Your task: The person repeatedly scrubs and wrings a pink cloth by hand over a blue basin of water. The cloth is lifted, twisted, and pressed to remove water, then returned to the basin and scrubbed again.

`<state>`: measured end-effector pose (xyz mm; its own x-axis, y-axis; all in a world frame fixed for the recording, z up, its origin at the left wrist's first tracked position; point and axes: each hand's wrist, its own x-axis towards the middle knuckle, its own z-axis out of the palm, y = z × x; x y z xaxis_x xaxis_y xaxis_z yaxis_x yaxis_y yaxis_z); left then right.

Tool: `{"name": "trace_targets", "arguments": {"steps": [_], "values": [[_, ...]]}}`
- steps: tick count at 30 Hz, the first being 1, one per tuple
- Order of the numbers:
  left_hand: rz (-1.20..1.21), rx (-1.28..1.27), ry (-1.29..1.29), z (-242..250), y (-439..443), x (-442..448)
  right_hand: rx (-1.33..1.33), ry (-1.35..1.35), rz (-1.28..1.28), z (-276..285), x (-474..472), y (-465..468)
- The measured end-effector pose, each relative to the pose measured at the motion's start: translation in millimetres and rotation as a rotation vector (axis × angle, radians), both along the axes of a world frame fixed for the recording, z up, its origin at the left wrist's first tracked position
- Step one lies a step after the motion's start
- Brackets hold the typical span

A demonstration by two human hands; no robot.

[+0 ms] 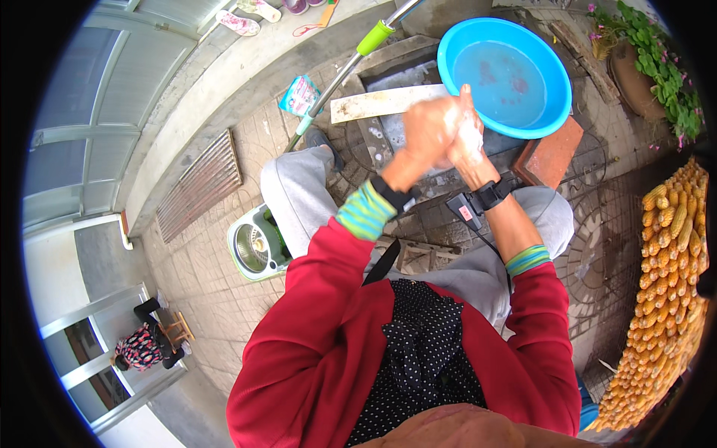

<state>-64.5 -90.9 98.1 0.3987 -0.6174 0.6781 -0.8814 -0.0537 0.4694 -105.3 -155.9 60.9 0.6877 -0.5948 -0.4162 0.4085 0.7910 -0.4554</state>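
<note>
My left hand point(430, 127), blurred, is pressed against my right hand point(468, 130) and folded over its fingers. White suds coat both hands. The right thumb points up; its fingers are mostly hidden, and I cannot see whether anything lies between the palms. Just beyond the hands stands a light-blue plastic basin point(446, 59) holding cloudy water with dark reddish patches. A worn whitish board point(386, 103) reaches from the left to the basin's side. Below is a wet, low-walled trough point(358, 89) with foam in it.
A mop pole point(350, 63) slants past a detergent bag point(301, 95). By my left knee sits a spin-mop bucket point(250, 246). Red bricks point(552, 154) lie right of the trough. Corncobs point(666, 280) are heaped at right, near potted flowers point(638, 78). Another person point(143, 347) sits far left.
</note>
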Motion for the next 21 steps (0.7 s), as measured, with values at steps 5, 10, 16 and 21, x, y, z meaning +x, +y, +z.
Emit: {"name": "trace_targets", "arguments": {"steps": [5, 10, 16, 21], "values": [[-0.06, 0.031, -0.054, -3, 3, 3, -0.038, 0.125, -0.044, 11, -5, 5], [0.091, 0.063, -0.224, -4, 0, -3, -0.087, 0.064, -0.005, 6, -2, 4], [0.095, -0.013, 0.224, -22, 2, 19, -0.069, 0.053, 0.026, 2, -3, -2], [-0.108, -0.012, 1.156, -34, 16, 59, -0.017, 0.065, 0.025, 19, -7, -12]]}}
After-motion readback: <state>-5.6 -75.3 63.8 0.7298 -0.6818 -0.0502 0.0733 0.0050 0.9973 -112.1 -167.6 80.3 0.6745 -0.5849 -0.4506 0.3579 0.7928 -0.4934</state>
